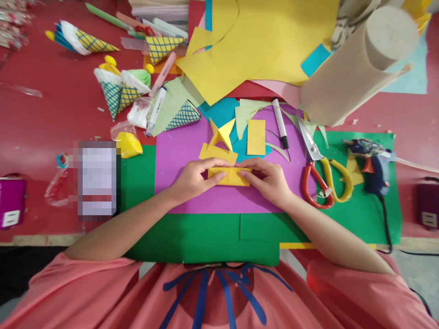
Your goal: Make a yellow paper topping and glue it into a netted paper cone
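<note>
- Red tabletop (51, 119) serves as the work surface; a green sheet (192, 237) lies on it, with a purple sheet (178, 160) stacked on top at the centre.
- Left hand (192, 179) and right hand (265, 178) meet over the purple sheet, each pinching one end of a small folded yellow paper piece (230, 176) and pressing it flat against the sheet.
- Step in hand, as judged: creasing a fold. The next move calls for even fingertip pressure along the fold line, with the edges kept aligned.
- At 12 o'clock from the hands: a folded yellow paper star (222, 133), a yellow rectangle (256, 137) and a white marker (280, 123).
- At 3 o'clock: red-and-yellow scissors (320, 176), then a blue glue gun (372, 164), both on the green sheet.
- At 10 o'clock: paper cones with lattice print (120, 91) and a glue stick (156, 109).
- At 1 o'clock: a beige paper roll (356, 64) over loose yellow card sheets (267, 41).
</note>
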Demonstrator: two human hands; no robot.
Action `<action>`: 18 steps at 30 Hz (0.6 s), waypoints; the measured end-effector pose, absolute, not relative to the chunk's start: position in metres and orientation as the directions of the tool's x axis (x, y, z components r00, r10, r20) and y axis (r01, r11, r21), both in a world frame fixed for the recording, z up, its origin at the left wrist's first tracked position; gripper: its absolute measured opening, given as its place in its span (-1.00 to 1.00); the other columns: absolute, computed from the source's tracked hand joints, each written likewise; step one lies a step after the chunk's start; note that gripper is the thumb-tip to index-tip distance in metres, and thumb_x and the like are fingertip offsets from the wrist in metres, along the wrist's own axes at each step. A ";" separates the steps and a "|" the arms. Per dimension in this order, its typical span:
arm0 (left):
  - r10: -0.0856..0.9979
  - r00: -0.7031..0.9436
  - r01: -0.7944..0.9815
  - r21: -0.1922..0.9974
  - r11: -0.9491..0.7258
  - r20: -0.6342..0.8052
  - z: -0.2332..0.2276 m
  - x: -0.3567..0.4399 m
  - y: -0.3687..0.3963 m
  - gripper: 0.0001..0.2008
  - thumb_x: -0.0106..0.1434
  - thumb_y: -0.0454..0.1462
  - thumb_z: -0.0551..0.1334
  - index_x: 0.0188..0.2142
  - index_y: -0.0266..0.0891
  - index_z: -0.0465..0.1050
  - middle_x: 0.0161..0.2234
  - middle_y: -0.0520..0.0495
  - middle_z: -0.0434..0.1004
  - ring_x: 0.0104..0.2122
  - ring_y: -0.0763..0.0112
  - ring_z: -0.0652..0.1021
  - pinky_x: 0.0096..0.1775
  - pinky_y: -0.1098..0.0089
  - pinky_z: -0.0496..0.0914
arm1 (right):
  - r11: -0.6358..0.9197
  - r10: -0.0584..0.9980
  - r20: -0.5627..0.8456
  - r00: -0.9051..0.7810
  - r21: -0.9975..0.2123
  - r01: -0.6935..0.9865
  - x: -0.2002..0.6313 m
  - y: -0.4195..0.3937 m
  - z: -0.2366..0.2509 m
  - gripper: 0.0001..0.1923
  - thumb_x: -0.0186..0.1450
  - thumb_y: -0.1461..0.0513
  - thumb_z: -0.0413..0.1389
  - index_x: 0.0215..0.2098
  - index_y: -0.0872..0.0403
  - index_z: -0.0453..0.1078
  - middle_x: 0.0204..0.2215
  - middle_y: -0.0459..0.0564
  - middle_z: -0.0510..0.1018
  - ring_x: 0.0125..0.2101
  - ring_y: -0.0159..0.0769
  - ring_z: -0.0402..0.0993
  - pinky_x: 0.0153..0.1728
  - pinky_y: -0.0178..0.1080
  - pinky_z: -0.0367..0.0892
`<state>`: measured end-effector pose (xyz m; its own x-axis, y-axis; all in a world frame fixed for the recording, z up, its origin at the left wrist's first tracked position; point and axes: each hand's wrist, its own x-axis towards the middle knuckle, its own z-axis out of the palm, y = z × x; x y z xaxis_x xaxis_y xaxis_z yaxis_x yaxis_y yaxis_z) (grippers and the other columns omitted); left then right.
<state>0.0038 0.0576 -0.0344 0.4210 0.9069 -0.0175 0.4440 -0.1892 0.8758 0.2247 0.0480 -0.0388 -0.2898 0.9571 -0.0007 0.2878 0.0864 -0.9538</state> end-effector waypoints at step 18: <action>0.904 0.427 0.425 0.885 -0.189 -0.012 -0.036 0.003 0.057 -0.74 0.30 -0.12 0.24 -0.10 -0.16 0.57 -0.17 -0.07 0.68 -0.21 0.40 0.65 -0.20 0.49 0.53 | 0.039 0.957 -0.036 -0.287 -0.967 0.251 0.224 0.048 -0.040 -0.85 0.28 0.21 0.19 -0.21 0.08 0.54 -0.29 -0.03 0.67 -0.51 -0.47 0.45 -0.46 -0.34 0.34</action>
